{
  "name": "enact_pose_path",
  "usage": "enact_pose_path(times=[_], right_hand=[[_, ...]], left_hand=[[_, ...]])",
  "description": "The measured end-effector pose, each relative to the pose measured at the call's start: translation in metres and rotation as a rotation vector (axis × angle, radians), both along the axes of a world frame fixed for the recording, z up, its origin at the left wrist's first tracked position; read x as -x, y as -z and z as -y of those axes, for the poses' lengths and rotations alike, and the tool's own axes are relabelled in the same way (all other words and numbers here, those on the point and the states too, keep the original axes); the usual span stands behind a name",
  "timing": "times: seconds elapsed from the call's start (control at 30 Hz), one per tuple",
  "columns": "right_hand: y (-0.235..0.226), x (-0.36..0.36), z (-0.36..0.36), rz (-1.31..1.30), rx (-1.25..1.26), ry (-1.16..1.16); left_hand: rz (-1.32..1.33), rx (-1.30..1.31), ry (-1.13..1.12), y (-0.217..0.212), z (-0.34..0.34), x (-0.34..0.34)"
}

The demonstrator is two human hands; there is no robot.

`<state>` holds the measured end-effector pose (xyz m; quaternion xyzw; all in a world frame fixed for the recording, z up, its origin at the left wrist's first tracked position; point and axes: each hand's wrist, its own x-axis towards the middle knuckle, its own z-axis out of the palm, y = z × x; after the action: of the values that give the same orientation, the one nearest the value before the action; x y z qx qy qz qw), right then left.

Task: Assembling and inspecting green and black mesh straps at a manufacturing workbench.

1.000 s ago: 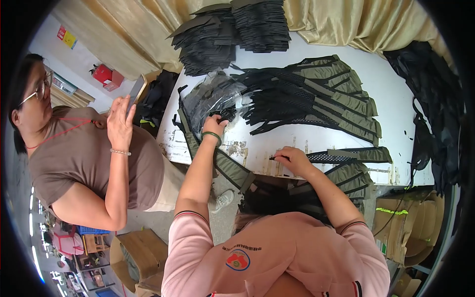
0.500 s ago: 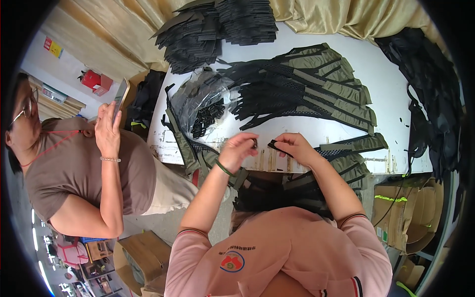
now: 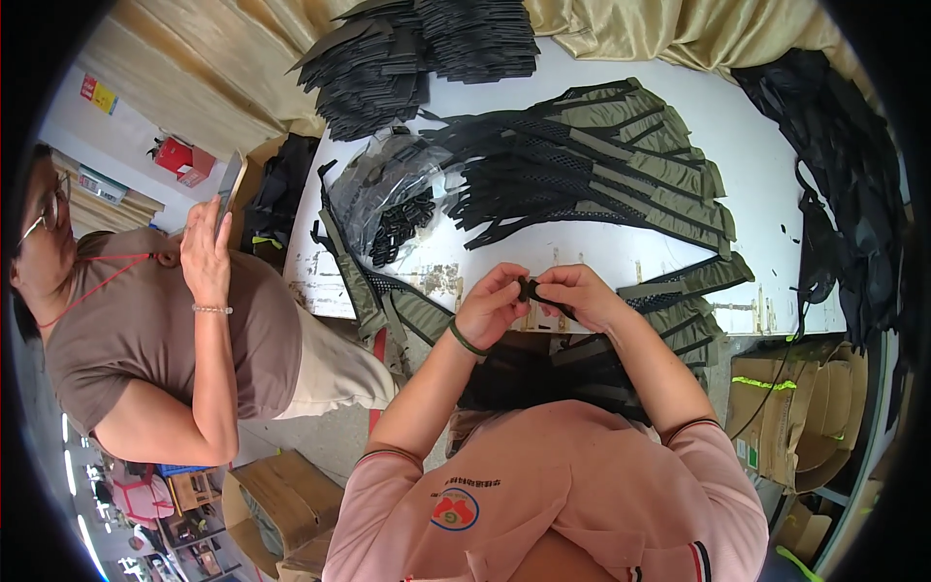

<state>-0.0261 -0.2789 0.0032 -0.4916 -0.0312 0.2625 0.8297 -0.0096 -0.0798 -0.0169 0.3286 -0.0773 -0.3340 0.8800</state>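
My left hand [image 3: 491, 308] pinches a small black buckle [image 3: 525, 289] at the table's front edge. Close against it, my right hand [image 3: 584, 297] is closed on the end of a black strap [image 3: 555, 304]. Strap and buckle meet between my fingertips; whether the strap passes through the buckle cannot be made out. Dark mesh-and-olive fabric pieces [image 3: 684, 325] hang over the edge under my right forearm and lie across my lap. Beyond my hands, a clear plastic bag [image 3: 383, 184] holds many black buckles [image 3: 402, 231].
Olive and black strap pieces [image 3: 621, 175] fan across the white table [image 3: 582, 254]. Stacked black panels [image 3: 373, 78] stand at the back, and black fabric [image 3: 824, 145] is heaped at right. A co-worker [image 3: 175, 330] holds a phone at left. Cardboard boxes [image 3: 281, 504] flank me.
My left hand has moved right with the buckle and now meets my right hand. Buckle and strap end, apart before, are together.
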Motion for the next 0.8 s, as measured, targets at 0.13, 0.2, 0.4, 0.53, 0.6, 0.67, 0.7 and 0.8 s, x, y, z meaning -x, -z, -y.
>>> enact_pose_path(times=[0.13, 0.2, 0.4, 0.53, 0.6, 0.67, 0.7, 0.8], right_hand=[[-0.002, 0.001, -0.001, 0.042, 0.099, -0.011], [-0.010, 0.002, 0.000, 0.071, 0.187, -0.014], [-0.015, 0.006, 0.004, 0.603, 0.542, 0.078], [-0.012, 0.005, 0.006, 0.672, 0.590, 0.041], [-0.010, 0.004, 0.008, 0.673, 0.594, 0.012], [-0.010, 0.005, 0.009, 0.672, 0.598, -0.016], [-0.013, 0.006, 0.008, 0.686, 0.609, -0.008], [-0.012, 0.011, 0.005, 0.580, 0.555, 0.041]], left_hand=[[-0.031, -0.033, -0.025, -0.001, 0.004, -0.001], [-0.019, -0.045, -0.017, -0.003, 0.005, -0.001], [-0.006, -0.079, 0.047, 0.000, 0.002, -0.002], [-0.034, -0.043, 0.085, 0.005, 0.001, -0.002], [-0.069, -0.009, 0.113, 0.009, 0.001, -0.001], [-0.097, -0.022, 0.103, 0.008, 0.002, 0.001], [-0.125, -0.035, 0.095, 0.008, 0.002, 0.002], [-0.102, 0.025, 0.099, 0.010, 0.007, 0.005]])
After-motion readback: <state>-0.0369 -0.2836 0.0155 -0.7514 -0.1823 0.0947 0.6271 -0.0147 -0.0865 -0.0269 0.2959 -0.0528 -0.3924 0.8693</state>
